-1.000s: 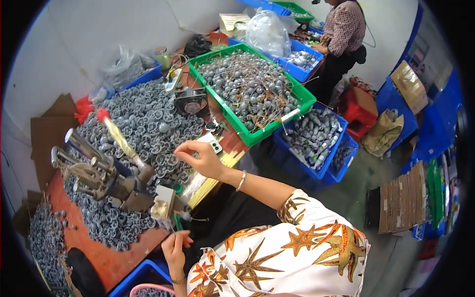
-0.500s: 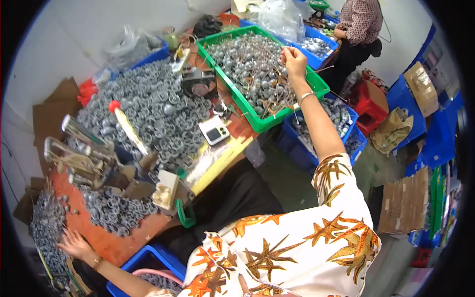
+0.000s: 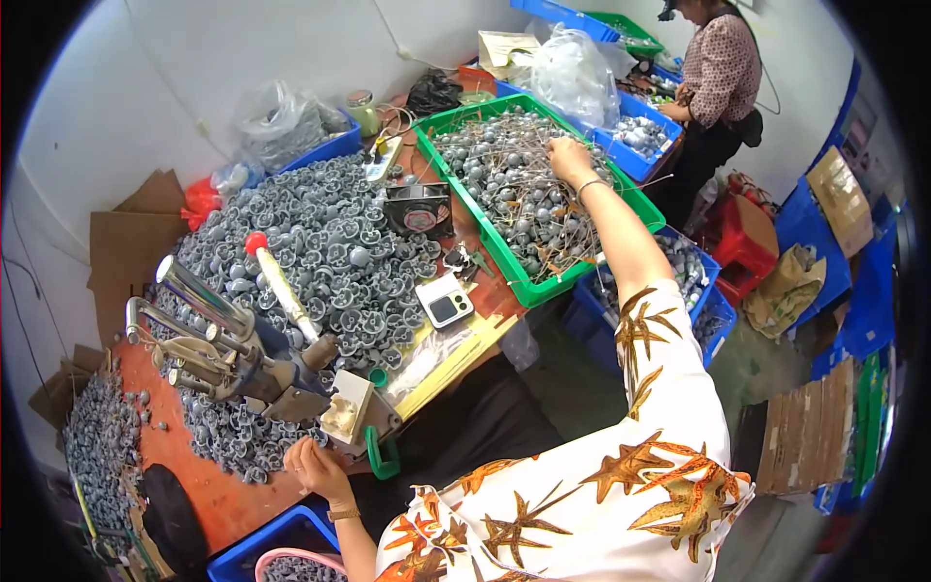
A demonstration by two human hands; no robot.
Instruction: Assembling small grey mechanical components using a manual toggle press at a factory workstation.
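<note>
Right fingers [image 3: 556, 147] curled, grip unclear | left fingers [image 3: 302, 457] bunched, grip unclear | grey balls [image 3: 506, 194]: round, smooth, densely heaped

One view is on record: the left of two wide fisheye cameras worn side by side on the person's head. It looks steeply down and forward, upright and unmirrored. The wearer's patterned shirt [image 3: 582, 485] is nearest, filling the lower centre-right. Both hands are in view: left hand [image 3: 318, 470] below centre, right hand [image 3: 572, 160] above centre. The red workbench [image 3: 184, 475] lies at middle range, running diagonally. The wall [image 3: 242, 48] and co-worker [image 3: 722, 73] stand farther off, along the top. Edges bow toward a dark rounded border.
</note>
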